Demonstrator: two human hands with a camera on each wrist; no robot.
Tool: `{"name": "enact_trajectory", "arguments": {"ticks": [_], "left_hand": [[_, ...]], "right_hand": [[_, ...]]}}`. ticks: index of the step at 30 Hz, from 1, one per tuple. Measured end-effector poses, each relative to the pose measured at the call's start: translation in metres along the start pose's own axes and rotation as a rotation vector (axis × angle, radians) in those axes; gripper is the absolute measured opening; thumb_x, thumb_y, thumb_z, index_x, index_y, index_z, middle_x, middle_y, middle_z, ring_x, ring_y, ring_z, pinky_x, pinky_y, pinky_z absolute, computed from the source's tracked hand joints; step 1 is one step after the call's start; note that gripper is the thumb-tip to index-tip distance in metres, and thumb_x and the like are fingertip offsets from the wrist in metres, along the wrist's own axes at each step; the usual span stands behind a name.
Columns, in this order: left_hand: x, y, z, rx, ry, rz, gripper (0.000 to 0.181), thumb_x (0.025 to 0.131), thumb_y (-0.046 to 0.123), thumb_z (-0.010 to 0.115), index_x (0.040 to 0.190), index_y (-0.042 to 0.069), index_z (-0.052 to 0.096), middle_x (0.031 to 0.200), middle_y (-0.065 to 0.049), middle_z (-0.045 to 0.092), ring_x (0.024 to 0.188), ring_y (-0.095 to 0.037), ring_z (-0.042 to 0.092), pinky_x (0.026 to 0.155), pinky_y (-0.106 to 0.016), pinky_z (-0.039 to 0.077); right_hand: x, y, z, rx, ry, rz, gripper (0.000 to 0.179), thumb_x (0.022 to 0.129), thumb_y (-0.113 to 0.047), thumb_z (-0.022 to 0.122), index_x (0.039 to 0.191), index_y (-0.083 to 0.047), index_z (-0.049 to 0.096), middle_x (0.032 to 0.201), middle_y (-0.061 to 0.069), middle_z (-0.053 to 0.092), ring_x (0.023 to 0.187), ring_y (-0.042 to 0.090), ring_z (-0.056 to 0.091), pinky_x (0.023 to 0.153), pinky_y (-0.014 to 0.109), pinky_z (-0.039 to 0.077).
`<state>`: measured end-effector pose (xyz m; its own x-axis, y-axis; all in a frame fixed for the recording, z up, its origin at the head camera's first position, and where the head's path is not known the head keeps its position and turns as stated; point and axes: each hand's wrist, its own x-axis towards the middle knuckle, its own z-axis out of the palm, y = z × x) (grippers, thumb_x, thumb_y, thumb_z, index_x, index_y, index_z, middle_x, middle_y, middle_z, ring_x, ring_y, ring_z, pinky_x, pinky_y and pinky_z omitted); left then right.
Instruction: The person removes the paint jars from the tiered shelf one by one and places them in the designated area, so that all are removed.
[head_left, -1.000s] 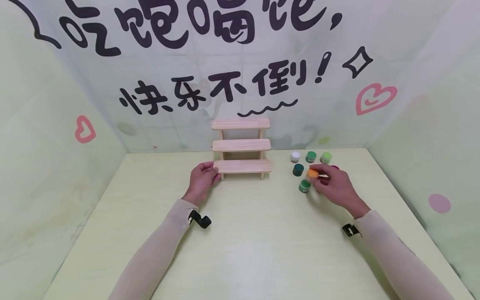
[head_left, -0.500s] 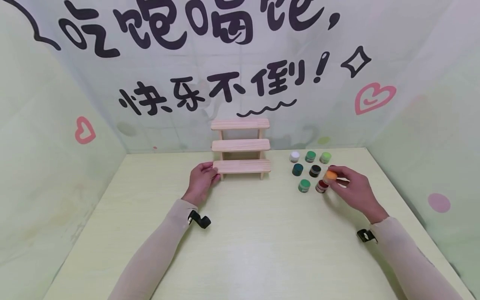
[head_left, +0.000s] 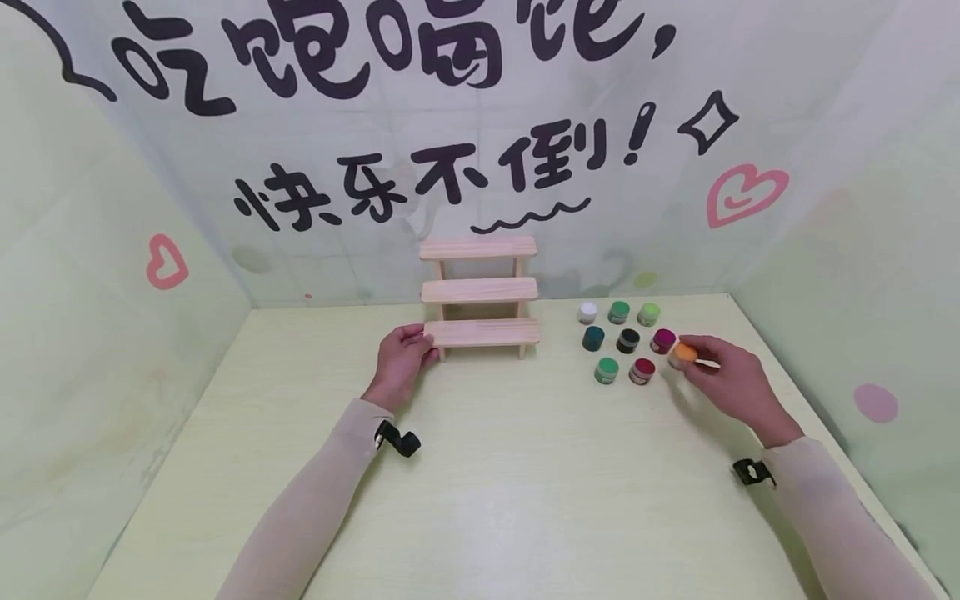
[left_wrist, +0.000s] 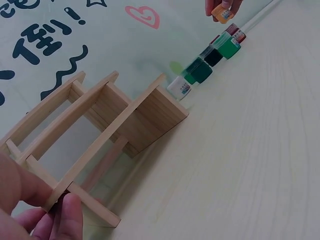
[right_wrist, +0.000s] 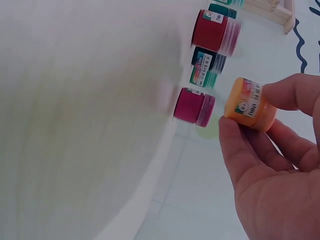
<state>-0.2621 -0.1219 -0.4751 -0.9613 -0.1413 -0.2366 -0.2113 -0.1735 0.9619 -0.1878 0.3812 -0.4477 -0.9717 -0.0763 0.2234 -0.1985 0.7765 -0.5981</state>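
Note:
A small three-step wooden display stand (head_left: 482, 333) stands against the back wall. My left hand (head_left: 401, 360) grips the left end of its lowest step; in the left wrist view the thumb is above the board and fingertips (left_wrist: 70, 215) are below it. An orange paint jar (right_wrist: 250, 104) is pinched between the thumb and fingers of my right hand (head_left: 729, 382). It hangs just right of the magenta jar (head_left: 663, 341), above the table in the right wrist view. Left of the magenta jar is a black jar (head_left: 628, 341), and a dark red jar (head_left: 642, 371) sits nearer me.
More paint jars share that group on the table (head_left: 480, 492): a white jar (head_left: 588, 312), a green jar (head_left: 618, 312), a light green jar (head_left: 648, 314), a teal jar (head_left: 593, 338) and a front green jar (head_left: 607, 370). Fabric walls (head_left: 847, 267) enclose the back and sides.
My right hand has carried the orange jar rightward, from over the middle of the jars to beyond the magenta one, uncovering the black, dark red and magenta jars. The left hand stays on the stand.

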Motion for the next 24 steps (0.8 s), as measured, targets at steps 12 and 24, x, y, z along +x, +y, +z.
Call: {"name": "enact_trajectory", "arguments": {"ticks": [12,24], "left_hand": [[-0.0006,0.0013,-0.0007,-0.003,-0.003,0.004,0.039,0.102,-0.001,0.065,0.14,-0.002,0.055,0.129,-0.017,0.061,0.107,-0.02,0.066,0.09,-0.022,0.064],[0.0003,0.001,-0.0015,-0.039,-0.005,0.002,0.04,0.101,-0.004,0.065,0.139,-0.002,0.055,0.125,-0.015,0.061,0.102,-0.017,0.066,0.088,-0.021,0.064]], "right_hand": [[0.0039,0.003,0.0017,-0.067,-0.146,0.059,0.044,0.099,-0.02,0.076,0.134,0.003,0.065,0.13,0.028,0.07,0.117,0.048,0.069,0.085,0.02,0.054],[0.0023,0.0024,0.0003,-0.038,-0.237,0.132,0.049,0.1,-0.025,0.074,0.138,0.003,0.06,0.131,0.028,0.067,0.12,0.045,0.064,0.088,0.035,0.059]]}}
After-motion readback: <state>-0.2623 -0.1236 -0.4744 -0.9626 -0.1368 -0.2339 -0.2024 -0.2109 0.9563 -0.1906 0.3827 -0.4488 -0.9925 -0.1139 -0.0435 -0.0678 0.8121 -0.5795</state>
